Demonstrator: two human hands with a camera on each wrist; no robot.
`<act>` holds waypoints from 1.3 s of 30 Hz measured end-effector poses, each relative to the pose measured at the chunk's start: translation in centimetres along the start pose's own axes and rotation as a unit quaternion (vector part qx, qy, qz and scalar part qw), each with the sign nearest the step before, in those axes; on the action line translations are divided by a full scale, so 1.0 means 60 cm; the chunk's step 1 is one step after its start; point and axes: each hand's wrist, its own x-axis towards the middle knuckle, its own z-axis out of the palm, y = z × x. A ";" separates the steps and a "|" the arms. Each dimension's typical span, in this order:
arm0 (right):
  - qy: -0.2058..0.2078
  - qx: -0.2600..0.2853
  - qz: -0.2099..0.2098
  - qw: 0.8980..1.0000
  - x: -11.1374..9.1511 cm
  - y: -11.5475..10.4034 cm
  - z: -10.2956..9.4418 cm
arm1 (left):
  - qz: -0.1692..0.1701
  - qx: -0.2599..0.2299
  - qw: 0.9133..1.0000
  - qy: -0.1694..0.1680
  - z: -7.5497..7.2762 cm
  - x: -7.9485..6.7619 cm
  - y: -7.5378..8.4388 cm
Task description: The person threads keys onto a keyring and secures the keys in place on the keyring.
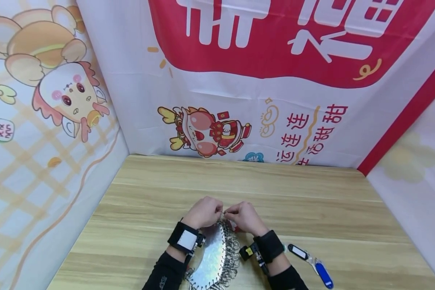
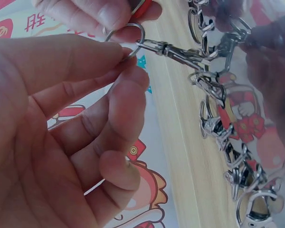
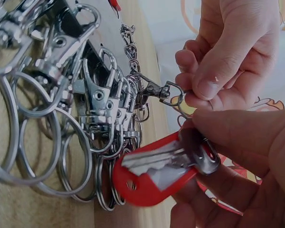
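Observation:
A shiny, mirror-like plate [image 1: 207, 259] with a chain-laced edge lies between the forearms. Swivel clasps [image 3: 97, 102] carrying split rings [image 3: 76, 156] hang along that edge. At its far end, my left hand [image 1: 204, 212] pinches a key ring [image 2: 143, 34] between thumb and fingertips. This ring joins a swivel clasp [image 2: 173, 53] on the chain. Meeting it from the other side, my right hand [image 1: 247, 217] pinches at the ring by a key [image 3: 164, 159] and a red key tag [image 3: 140, 192]. Thumbs and fingertips of both hands nearly meet at the ring.
On the wooden table [image 1: 137, 185], right of the right forearm, lie a black-framed key tag [image 1: 298, 252] and a blue key tag [image 1: 324, 275], with keys between them. Printed cloth walls [image 1: 137, 100] enclose the table at the back and sides.

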 end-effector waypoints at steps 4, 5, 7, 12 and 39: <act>0.003 -0.011 -0.021 1.000 0.001 0.000 0.001 | -0.004 -0.006 1.000 -0.008 0.001 -0.001 0.005; 0.004 -0.013 -0.028 1.000 0.002 0.000 0.001 | -0.006 -0.009 1.000 -0.010 0.001 -0.001 0.006; 0.007 -0.020 -0.040 0.999 0.002 0.000 0.001 | -0.008 -0.016 1.000 -0.014 0.001 -0.002 0.006; -0.002 -0.023 -0.050 0.998 0.003 0.003 0.001 | -0.019 -0.059 0.997 -0.041 0.000 -0.003 0.001; -0.027 -0.002 -0.063 0.998 0.009 0.015 0.008 | -0.020 -0.128 0.990 -0.058 -0.005 -0.002 -0.020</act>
